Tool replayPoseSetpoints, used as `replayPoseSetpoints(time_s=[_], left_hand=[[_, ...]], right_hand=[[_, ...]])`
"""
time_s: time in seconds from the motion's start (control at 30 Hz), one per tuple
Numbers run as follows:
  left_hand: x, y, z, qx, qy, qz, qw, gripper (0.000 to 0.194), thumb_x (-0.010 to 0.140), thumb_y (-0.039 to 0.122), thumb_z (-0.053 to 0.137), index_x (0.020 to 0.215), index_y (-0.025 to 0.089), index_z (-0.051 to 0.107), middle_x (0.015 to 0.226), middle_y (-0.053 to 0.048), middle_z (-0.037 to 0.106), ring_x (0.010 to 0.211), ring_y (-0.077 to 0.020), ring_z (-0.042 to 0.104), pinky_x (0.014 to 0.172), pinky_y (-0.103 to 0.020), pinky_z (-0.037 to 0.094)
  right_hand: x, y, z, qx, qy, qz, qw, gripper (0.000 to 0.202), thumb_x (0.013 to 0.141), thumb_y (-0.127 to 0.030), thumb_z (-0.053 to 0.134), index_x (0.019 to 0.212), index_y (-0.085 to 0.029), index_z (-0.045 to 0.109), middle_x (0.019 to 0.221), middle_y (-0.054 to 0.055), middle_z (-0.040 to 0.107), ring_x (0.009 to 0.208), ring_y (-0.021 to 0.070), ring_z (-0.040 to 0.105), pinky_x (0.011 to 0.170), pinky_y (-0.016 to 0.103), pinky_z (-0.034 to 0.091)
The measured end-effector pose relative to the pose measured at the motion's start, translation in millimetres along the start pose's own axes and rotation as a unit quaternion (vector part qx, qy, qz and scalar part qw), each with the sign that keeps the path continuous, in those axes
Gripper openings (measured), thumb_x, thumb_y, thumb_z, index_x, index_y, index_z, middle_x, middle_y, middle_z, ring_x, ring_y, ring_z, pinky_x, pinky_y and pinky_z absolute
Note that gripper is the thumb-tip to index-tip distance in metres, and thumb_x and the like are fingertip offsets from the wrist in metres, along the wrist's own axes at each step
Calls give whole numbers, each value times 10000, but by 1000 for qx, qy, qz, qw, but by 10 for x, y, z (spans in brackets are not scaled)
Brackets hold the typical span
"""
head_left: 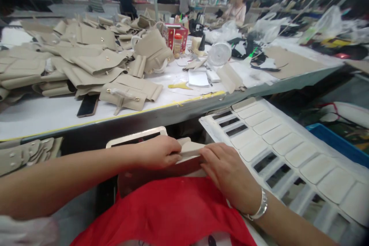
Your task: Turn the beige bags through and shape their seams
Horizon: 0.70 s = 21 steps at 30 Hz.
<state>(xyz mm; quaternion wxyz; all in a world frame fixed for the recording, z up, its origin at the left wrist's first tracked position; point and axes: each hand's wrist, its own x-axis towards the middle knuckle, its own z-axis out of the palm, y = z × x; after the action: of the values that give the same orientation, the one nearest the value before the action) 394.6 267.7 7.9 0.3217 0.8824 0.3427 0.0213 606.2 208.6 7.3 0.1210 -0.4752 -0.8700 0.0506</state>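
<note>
Between both hands, just above my lap, is a beige leather-like piece (190,150). My left hand (160,152) pinches its left end with the fingers curled. At the right end, my right hand (226,167) grips the edge, thumb hidden behind the fingers; a silver bracelet is on that wrist. The underside of the piece looks brownish and partly shaded. Behind my left hand shows a pale frame-shaped piece (137,135) with a dark opening. Red cloth (173,211) covers my lap below the hands.
Beige bag pieces (92,54) lie heaped on the white table (57,117), beside a phone (88,105). A small round fan (219,54) and a red box (184,32) stand farther back. At right is a sheet of pale cut panels (279,144) near a blue bin (337,142).
</note>
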Motion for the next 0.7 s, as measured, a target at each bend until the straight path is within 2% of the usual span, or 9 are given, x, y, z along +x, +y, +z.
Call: replayPoseSetpoints(time_s=[0.07,0.13,0.23,0.33,0.4,0.5,0.57,0.63,0.7], left_hand=[[2,30,-78,9,41,5,999,183,770,225,452,662,163,585,660,-6,549,596,-124,444,549,-237,293],[43,40,-145,-8,88,-6,996,202,785,229,436,644,159,563,643,3,528,596,-116,437,544,-228,288],[159,12,-215,-87,178,-40,979,263,814,290,421,612,152,515,591,25,460,573,-102,411,511,-207,275],[291,-67,-195,-206,252,-41,945,305,827,354,410,624,146,503,594,28,439,589,-102,403,520,-195,302],[362,-147,-109,-289,260,-26,921,295,824,370,419,687,139,541,640,15,485,625,-111,428,555,-199,340],[411,-282,82,-389,251,-34,886,293,814,385,442,809,129,583,735,-12,551,682,-130,474,598,-213,385],[404,-363,191,-426,254,-49,867,298,810,394,457,856,130,587,764,-15,564,687,-131,486,593,-214,398],[378,-428,248,-436,260,-53,860,292,810,398,466,867,137,586,768,-8,563,673,-123,482,580,-207,399],[344,-471,251,-423,265,-46,865,282,818,394,465,861,142,584,769,-3,558,669,-118,473,580,-203,397]], right_hand=[[54,172,-95,34,37,44,998,253,742,-199,610,984,-193,534,1020,73,550,989,224,484,870,393,389],[132,356,-177,118,75,88,986,404,709,-236,646,1084,-201,500,1104,75,522,1042,224,478,888,396,416],[295,580,-288,308,96,152,934,563,706,-305,644,1213,-221,414,1181,83,494,1027,207,522,790,341,506],[480,673,-353,421,104,169,885,548,741,-327,609,1235,-221,396,1192,88,500,944,187,578,745,324,534],[586,659,-336,415,125,158,887,482,774,-313,571,1221,-213,421,1193,92,502,923,178,585,756,330,532],[690,553,-213,348,163,126,914,417,817,-276,504,1224,-218,434,1190,97,494,979,183,554,765,332,525],[730,451,-101,289,185,94,935,385,828,-242,477,1211,-215,457,1213,108,467,1068,203,498,838,374,491],[759,350,5,233,206,74,947,339,821,-214,477,1158,-194,507,1226,119,448,1135,221,435,941,427,411],[786,270,90,215,224,86,947,286,816,-207,481,1094,-177,544,1191,121,467,1122,222,434,971,440,372]])
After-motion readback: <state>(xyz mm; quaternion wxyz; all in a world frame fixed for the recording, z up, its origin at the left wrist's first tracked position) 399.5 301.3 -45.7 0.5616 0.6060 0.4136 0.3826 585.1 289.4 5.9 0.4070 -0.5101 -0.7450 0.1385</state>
